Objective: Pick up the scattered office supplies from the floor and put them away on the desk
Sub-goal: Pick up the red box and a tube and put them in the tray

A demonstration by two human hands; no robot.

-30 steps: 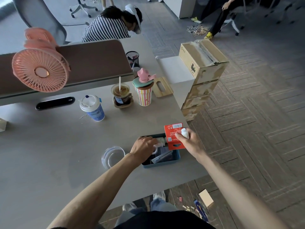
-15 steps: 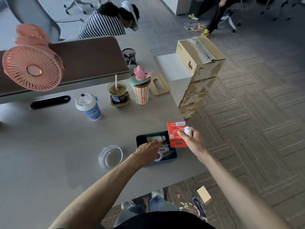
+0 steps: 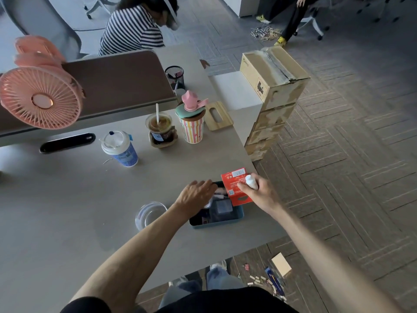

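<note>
Near the front-right edge of the tabletop [image 3: 67, 211] sits a blue tray [image 3: 216, 224], with 2 hands at it. The left hand [image 3: 196, 195] reaches over the tray from its left, palm down, fingers loosely spread toward the far rim. Something pale and round shows under the palm, but I cannot tell whether the hand holds it. The right hand [image 3: 259, 194] pinches a red box [image 3: 233, 185] and a small white bottle [image 3: 251, 182] together, thumb on the box face and bottle tucked against the fingers. The box is tilted over the tray's far right corner. Dark items lie inside the tray, too dim to name. A clear bowl [image 3: 150, 214] stands just left of the tray. Farther back are 3 cups [image 3: 120, 149] and a pink fan [image 3: 40, 100]. On the floor [image 3: 338, 177] below the tabletop edge lie a tan pad [image 3: 281, 264] and small scattered supplies [image 3: 255, 280].
</note>
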